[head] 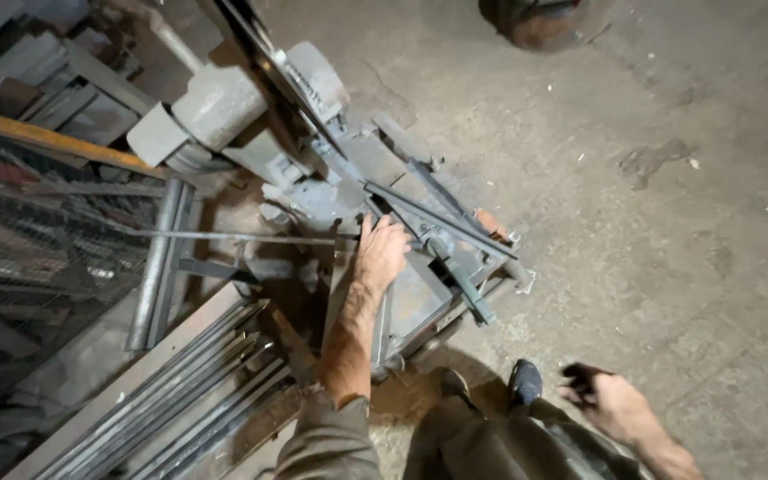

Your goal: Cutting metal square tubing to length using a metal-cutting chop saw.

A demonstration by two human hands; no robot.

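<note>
The left hand (pixel 380 252) lies palm-down, fingers spread open, on the base plate (pixel 415 302) of a floor-standing cut-off saw (pixel 313 133); it presses flat and closes on nothing. Its fingertips reach the far edge of the plate, just beside the thin steel rod (pixel 251 237) that runs in from the left and ends near the thumb. A dark flat bar (pixel 442 220) crosses diagonally just to the right of the fingers, and a second bar (pixel 466 283) angles toward the near-right corner of the machine.

The right hand (pixel 613 404) hangs well apart at the near right, over bare floor, blurred — its fingers are curled around something dark, but whether they clamp it cannot be told.

Open room lies to the right and far right: rough, stained concrete floor (pixel 668 222). The left side is crowded — a wire-mesh panel (pixel 37 240) with an orange top rail, a round steel tube (pixel 155 267) lying on the floor, and a bundle of flat grey steel strips (pixel 197 391) at the near left, close to the left forearm.

The saw body is dull grey cast metal, dust-coated, with a cylindrical motor housing (pixel 220 105) at the far left.
</note>
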